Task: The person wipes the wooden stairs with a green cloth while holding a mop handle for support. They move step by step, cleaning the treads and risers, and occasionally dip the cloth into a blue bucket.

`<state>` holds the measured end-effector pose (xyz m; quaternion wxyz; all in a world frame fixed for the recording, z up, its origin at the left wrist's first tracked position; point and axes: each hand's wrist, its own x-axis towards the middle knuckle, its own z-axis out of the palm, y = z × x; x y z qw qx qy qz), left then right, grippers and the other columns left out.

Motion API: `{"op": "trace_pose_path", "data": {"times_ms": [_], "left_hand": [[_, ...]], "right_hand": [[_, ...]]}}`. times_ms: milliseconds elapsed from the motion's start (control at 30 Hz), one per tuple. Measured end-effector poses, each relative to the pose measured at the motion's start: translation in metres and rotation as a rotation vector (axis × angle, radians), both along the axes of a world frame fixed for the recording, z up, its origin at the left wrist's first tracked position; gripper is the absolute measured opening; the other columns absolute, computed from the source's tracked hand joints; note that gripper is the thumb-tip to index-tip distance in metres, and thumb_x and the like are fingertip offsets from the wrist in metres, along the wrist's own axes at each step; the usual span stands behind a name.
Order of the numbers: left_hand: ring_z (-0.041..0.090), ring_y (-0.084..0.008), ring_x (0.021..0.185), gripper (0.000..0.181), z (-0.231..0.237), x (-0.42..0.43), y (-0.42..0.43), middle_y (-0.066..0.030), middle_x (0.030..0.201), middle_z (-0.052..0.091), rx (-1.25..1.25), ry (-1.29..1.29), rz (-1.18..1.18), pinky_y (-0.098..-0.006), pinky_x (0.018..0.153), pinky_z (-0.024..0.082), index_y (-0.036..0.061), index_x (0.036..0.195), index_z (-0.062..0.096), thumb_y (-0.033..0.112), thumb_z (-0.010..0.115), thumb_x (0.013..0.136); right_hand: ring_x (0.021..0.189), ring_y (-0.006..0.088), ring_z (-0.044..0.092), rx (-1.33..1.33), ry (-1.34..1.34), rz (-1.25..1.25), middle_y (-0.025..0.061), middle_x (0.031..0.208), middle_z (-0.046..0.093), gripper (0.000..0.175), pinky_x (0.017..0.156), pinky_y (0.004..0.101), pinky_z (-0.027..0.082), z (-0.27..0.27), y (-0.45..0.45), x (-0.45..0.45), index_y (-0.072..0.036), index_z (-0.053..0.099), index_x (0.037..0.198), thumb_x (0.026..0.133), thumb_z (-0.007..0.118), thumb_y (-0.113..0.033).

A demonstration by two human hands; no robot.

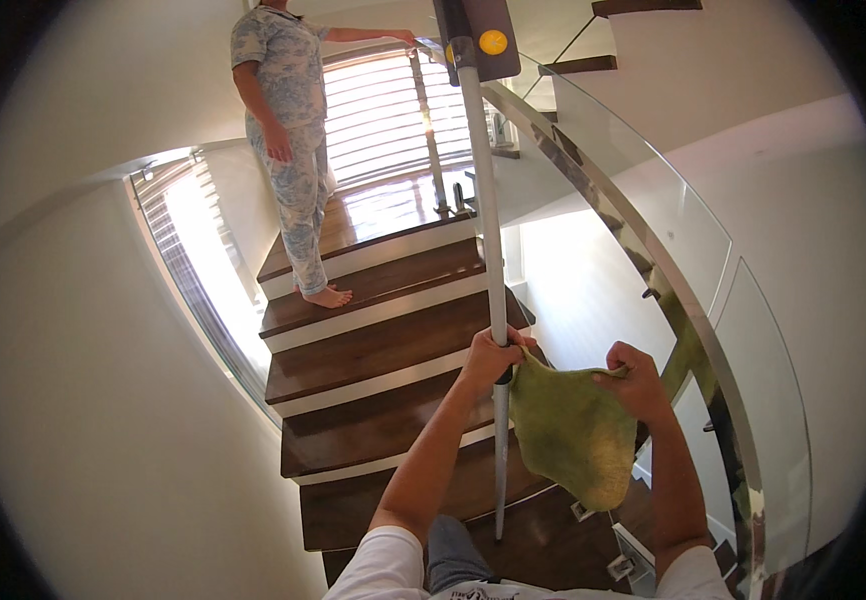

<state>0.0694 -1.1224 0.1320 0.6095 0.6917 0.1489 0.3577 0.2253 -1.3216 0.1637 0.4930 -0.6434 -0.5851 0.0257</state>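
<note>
A green cloth [575, 427] hangs spread between my two hands, its lower corner worn to a yellowish brown. My left hand [491, 356] wraps around a long white telescopic pole [486, 187] near its dark collar and also pinches one upper corner of the cloth. The other upper corner is gripped in my right hand [634, 382]. The pole stands nearly upright, with its lower tip down by a stair tread. At its top sits a dark flat head [482, 41] with round yellow spots, cut off by the picture's upper edge.
Dark wooden stairs [380, 360] climb ahead to a landing [388, 202]. On an upper step a barefoot person [287, 142] in patterned clothes stretches an arm towards the railing. A curved metal handrail [658, 225] with glass panels [767, 390] runs along the right; a wall window [200, 255] is left.
</note>
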Motion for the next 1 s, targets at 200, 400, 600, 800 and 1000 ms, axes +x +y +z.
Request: {"op": "trace_pose_path", "data": {"times_ms": [200,400,600,800,1000], "left_hand": [[0.060,-0.0192,0.090,0.012,0.001,-0.002,-0.007,-0.0146,0.094,0.064,0.060,-0.048,-0.235,-0.0323,0.077,0.049,0.0036,0.072,0.052,-0.007,0.055,0.069],[0.057,-0.0137,0.078,0.009,0.003,0.005,-0.021,-0.0076,0.081,0.062,0.006,0.032,-0.406,-0.0259,0.072,0.045,0.0017,0.070,0.054,-0.003,0.057,0.064],[0.050,-0.0102,0.068,0.012,0.003,0.010,-0.026,-0.0010,0.071,0.055,0.076,0.056,-0.411,-0.0234,0.065,0.042,0.0032,0.070,0.054,0.001,0.058,0.059],[0.050,-0.0116,0.072,0.013,0.005,0.006,-0.024,-0.0004,0.076,0.054,0.076,0.121,-0.437,-0.0259,0.068,0.042,0.0058,0.073,0.056,0.006,0.061,0.061],[0.050,-0.0082,0.069,0.014,0.006,0.002,-0.021,0.0011,0.073,0.054,0.093,0.111,-0.387,-0.0231,0.064,0.042,0.0036,0.079,0.057,0.003,0.061,0.066]], "right_hand": [[0.059,0.0135,0.040,0.206,-0.072,0.087,0.0032,0.065,0.044,0.025,0.056,0.0274,0.035,-0.024,0.027,-0.001,-0.003,0.044,0.070,0.066,0.069,0.000],[0.070,0.0121,0.048,0.165,0.108,0.215,0.0030,0.077,0.051,0.019,0.063,0.0255,0.039,-0.045,0.048,-0.003,-0.003,0.048,0.074,0.070,0.066,0.001],[0.088,0.0146,0.050,0.081,0.476,0.438,0.0060,0.092,0.056,0.014,0.081,0.0284,0.040,-0.057,0.054,-0.007,-0.004,0.053,0.083,0.078,0.064,-0.011],[0.081,0.0135,0.050,-0.184,0.462,0.403,0.0056,0.089,0.057,0.015,0.076,0.0290,0.042,-0.057,0.050,-0.002,-0.002,0.054,0.084,0.082,0.060,-0.016],[0.074,0.0163,0.051,-0.083,0.176,0.262,0.0072,0.081,0.055,0.018,0.068,0.0299,0.043,-0.059,0.052,-0.004,0.000,0.055,0.084,0.081,0.061,-0.017]]}}
